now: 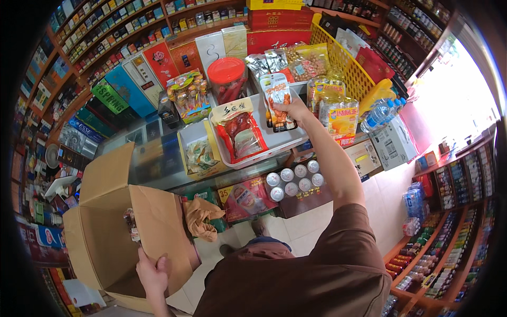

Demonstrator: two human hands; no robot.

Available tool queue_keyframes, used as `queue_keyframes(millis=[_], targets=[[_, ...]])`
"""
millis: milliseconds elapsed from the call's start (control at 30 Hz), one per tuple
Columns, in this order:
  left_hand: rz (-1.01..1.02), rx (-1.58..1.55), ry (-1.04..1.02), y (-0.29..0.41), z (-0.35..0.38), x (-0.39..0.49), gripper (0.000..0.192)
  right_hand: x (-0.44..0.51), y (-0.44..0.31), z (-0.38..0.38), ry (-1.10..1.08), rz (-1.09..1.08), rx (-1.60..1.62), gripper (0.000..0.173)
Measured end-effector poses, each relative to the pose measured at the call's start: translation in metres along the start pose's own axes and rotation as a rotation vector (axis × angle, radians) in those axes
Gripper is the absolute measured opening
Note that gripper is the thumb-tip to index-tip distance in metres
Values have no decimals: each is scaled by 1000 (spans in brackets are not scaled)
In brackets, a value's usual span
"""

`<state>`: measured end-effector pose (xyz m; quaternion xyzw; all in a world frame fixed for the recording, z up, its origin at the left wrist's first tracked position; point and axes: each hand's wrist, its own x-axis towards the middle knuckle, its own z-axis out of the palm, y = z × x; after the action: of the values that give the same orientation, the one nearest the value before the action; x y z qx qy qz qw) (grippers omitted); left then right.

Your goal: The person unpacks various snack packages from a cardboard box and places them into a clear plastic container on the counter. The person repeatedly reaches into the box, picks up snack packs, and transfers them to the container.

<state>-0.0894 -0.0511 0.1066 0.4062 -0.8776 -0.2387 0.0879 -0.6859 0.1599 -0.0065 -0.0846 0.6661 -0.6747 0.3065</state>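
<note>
My right hand [295, 113] grips a snack pouch [277, 95] with orange and white print, over the right part of a white plastic tray [257, 156]. At least one similar pouch lies right under it. A red-edged vacuum pack of dark meat [240, 134] rests in the tray's left part. My left hand [152, 273] is at the near flap of an opened cardboard box [99, 237], its thumb on the flap and its other fingers partly hidden. A small packaged item [132, 225] shows inside the box.
A yellow-edged carton of small packets [198, 156] stands left of the tray, a red-lidded jar [226, 73] behind it. Wrapped bread packs [336, 119], a yellow basket [340, 59] and water bottles [378, 115] are to the right. Canned drinks [295, 180] stand below the counter's edge.
</note>
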Motion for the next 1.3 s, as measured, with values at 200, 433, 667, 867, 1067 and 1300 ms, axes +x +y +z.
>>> queue_keyframes(millis=[200,433,667,867,1067,1300], targets=[[-31,-31,21,4,3,1,43,35,47,11,-8,81,-121,40],[-21,-107,18,7,2,1,39,51,44,12,-131,155,-22,41],[-65,-51,10,10,2,1,38,49,36,34,-39,75,-53,42],[-91,-99,4,8,1,2,41,46,35,37,17,71,83,39],[-99,-95,-19,7,0,2,45,47,35,35,-30,106,-108,54],[-75,-112,-19,8,-1,1,46,44,34,26,1,106,-163,66]])
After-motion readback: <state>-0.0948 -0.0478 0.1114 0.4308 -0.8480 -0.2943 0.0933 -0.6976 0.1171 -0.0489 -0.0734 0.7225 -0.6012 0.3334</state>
